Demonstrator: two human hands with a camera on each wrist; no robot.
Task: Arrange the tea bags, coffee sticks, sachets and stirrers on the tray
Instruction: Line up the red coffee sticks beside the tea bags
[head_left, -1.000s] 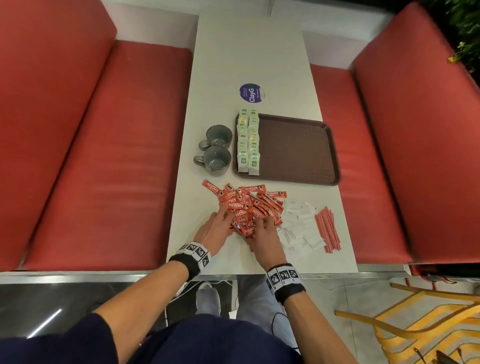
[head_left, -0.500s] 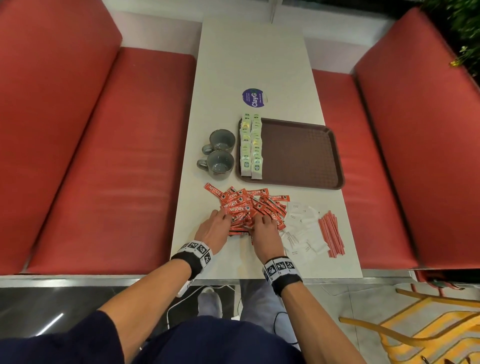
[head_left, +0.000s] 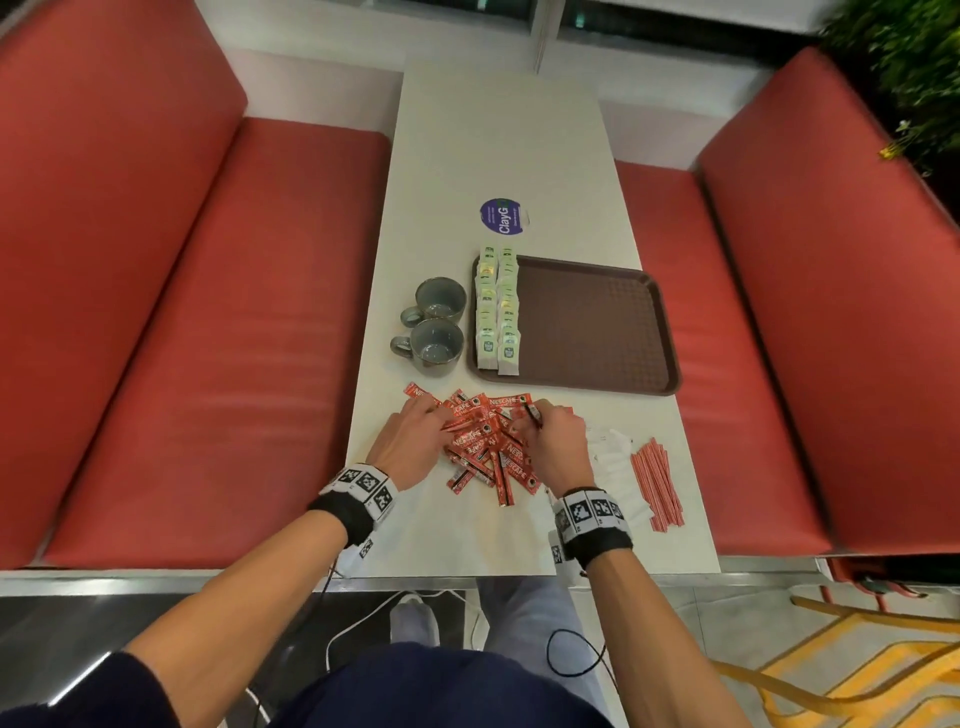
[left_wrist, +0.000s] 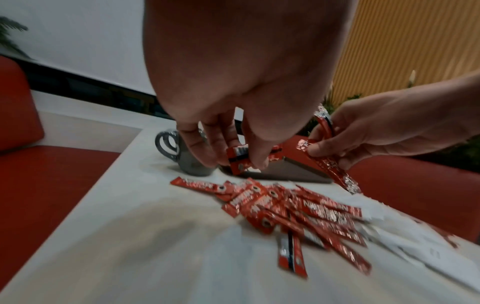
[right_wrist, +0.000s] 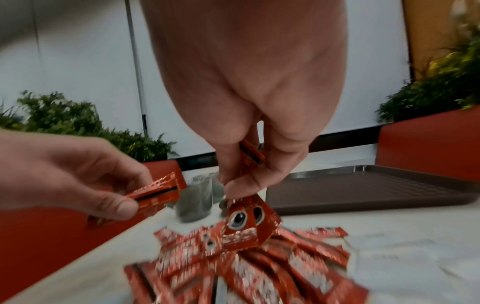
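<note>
A loose pile of red coffee sticks (head_left: 485, 447) lies on the white table (head_left: 498, 135) near its front edge. My left hand (head_left: 415, 441) pinches coffee sticks (left_wrist: 237, 158) lifted just above the pile. My right hand (head_left: 553, 441) pinches other coffee sticks (right_wrist: 244, 222) by their top ends. A brown tray (head_left: 597, 322) lies beyond the pile, with two rows of green tea bags (head_left: 498, 312) along its left side. White sachets (head_left: 610, 467) lie partly hidden under my right hand. Red stirrers (head_left: 657, 483) lie right of them.
Two grey mugs (head_left: 434, 322) stand left of the tray, close to the pile. A round purple sticker (head_left: 501, 215) is on the table beyond the tray. Red bench seats (head_left: 234, 338) flank the table on both sides.
Both hands moved forward over the pile, from resting flat on it at its near edge. Each now pinches coffee sticks lifted off the table.
</note>
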